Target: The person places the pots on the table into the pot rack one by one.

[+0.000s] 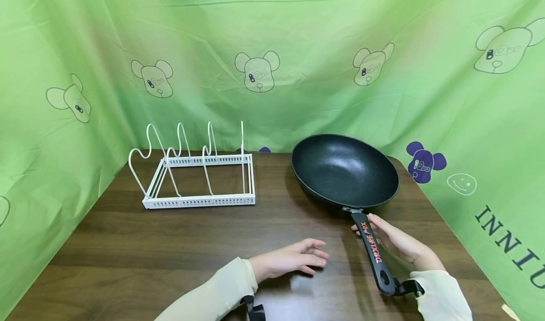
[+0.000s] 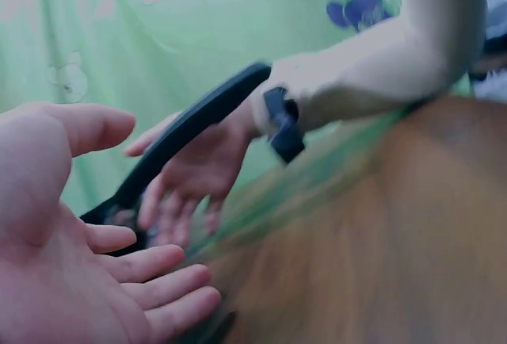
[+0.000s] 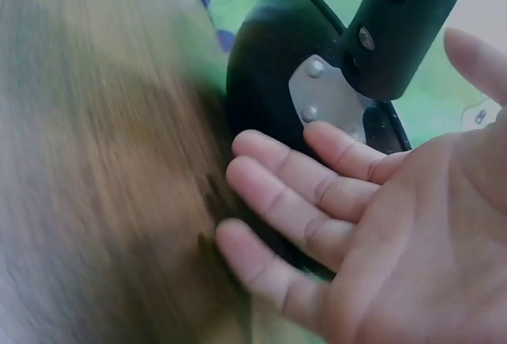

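A black frying pan (image 1: 345,169) stands at the right of the table, its long handle (image 1: 374,254) toward me. Beside that handle my right hand (image 1: 400,240) has its fingers reaching underneath, thumb along the near right side. In the right wrist view, the fingers (image 3: 269,189) are extended and spread below the handle joint, by the riveted metal bracket (image 3: 317,94). My left hand (image 1: 294,259) hovers over the table left of the handle, holding nothing. The left wrist view shows its palm and relaxed fingers (image 2: 162,288).
A white rack (image 1: 200,201) with several upright wire dividers stands at the back left of the brown wooden table (image 1: 191,245). Green printed cloth (image 1: 298,108) hangs behind and along both sides. Black straps (image 1: 254,309) sit at the wrists.
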{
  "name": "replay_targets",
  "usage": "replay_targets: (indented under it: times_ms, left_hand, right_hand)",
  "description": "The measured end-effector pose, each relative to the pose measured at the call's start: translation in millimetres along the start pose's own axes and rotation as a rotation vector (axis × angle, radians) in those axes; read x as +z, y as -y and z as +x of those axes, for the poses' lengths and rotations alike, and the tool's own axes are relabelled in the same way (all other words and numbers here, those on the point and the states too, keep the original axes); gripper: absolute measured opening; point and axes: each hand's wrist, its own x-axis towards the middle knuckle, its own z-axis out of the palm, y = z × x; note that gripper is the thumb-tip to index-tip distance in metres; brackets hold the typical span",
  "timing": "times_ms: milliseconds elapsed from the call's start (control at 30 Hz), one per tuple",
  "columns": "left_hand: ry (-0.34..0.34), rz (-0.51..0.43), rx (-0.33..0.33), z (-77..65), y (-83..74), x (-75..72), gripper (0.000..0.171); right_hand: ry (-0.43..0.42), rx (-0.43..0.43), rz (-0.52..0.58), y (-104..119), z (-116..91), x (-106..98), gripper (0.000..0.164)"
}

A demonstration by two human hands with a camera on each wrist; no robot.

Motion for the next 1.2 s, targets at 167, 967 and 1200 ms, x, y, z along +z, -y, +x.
replay_targets:
  times_ms: [167,967,1200]
  left_hand:
    - [0.068,-0.237,-0.029,18.8,5.3,22.4,0.045]
    - [0.199,-0.69,-0.099,75.6,-9.4,77.5,0.046]
    - [0.164,-0.651,-0.045,77.5,-13.9,83.6,0.04]
  right_hand:
    - [0.202,-0.156,0.31,-5,9,2,0.051]
    - [0.408,-0.246,0.944,-5,29,23,0.06]
    - [0.344,-0.204,0.904,1,25,22,0.059]
